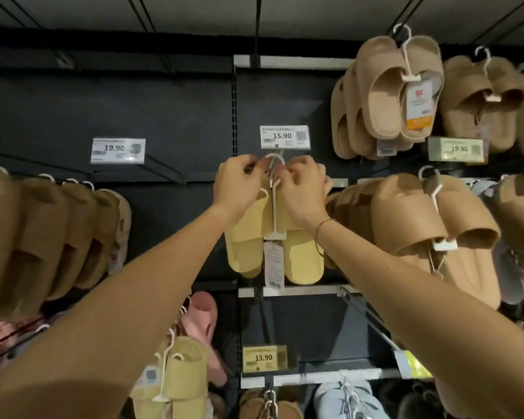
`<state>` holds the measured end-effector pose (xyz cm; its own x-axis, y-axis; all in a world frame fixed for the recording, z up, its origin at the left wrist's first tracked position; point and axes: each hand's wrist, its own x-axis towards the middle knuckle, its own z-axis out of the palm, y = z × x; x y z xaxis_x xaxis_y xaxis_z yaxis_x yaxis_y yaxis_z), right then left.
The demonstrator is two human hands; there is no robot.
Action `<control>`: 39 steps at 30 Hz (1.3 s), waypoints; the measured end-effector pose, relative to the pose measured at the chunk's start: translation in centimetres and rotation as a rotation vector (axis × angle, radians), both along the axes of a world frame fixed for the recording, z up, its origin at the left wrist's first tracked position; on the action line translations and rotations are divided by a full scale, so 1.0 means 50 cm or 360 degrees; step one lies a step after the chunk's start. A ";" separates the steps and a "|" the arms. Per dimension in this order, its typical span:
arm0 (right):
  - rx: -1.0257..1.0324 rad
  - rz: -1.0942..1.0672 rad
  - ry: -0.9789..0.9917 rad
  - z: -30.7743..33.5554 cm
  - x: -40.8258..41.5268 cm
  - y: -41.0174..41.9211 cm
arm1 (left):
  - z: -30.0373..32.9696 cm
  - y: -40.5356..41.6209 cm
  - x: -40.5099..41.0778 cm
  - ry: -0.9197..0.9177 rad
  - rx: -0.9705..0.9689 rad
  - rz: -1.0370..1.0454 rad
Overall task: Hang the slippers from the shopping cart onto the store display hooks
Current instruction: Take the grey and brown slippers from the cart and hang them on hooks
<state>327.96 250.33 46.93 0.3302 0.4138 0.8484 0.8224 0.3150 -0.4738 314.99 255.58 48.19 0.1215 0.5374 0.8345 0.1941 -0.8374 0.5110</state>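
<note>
Both hands, left (236, 184) and right (300, 189), pinch the yellow slippers' (303, 258) hanger (274, 167), best slid level onto the hook at 12 o'clock.

My left hand (238, 184) and right hand (300, 189) cover the tops of the yellow slippers (303, 258), so I cannot see whether the white hanger (274, 164) sits on a display hook. The hang tag (273, 264) print is too small to read. The tan slippers (18, 237) at left are blurred and cut by the edge.
</note>
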 end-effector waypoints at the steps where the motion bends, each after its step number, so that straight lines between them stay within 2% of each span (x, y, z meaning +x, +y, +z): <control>1: 0.0057 -0.0017 -0.0039 -0.005 0.002 0.006 | -0.003 0.007 0.002 -0.0013 0.0052 -0.0013; 8: 0.0453 -0.0179 -0.0242 -0.029 0.020 0.027 | -0.012 0.034 0.025 -0.0112 0.0508 -0.0043; 11: 0.0463 -0.0174 -0.0233 -0.019 0.030 0.025 | -0.004 0.037 0.036 -0.0111 0.0526 0.0022; 19: 0.0025 -0.0183 -0.0175 -0.031 0.036 0.082 | -0.044 0.086 0.053 -0.0047 0.0140 0.0171; 24: -0.0077 -0.0186 -0.0037 -0.063 0.056 0.162 | -0.053 0.146 0.067 0.0196 0.0157 0.0430; 29: -0.0089 -0.0277 -0.0207 -0.109 0.075 0.242 | -0.085 0.221 0.089 0.0631 0.0240 0.0805; 31: -0.0140 -0.0285 -0.0307 -0.138 0.090 0.265 | -0.122 0.255 0.098 0.0783 0.0307 0.0833; 36: -0.0622 -0.0430 -0.0612 -0.258 0.132 0.324 | -0.238 0.338 0.116 0.0867 0.0295 0.0701; 39: -0.0669 -0.0517 -0.0747 -0.311 0.147 0.342 | -0.302 0.369 0.122 0.1004 0.0335 0.0824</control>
<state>335.30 267.42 31.36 0.1311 0.6802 0.7212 0.9909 -0.1126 -0.0740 321.08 274.05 33.06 0.3795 0.4947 0.7819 0.7767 -0.6295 0.0213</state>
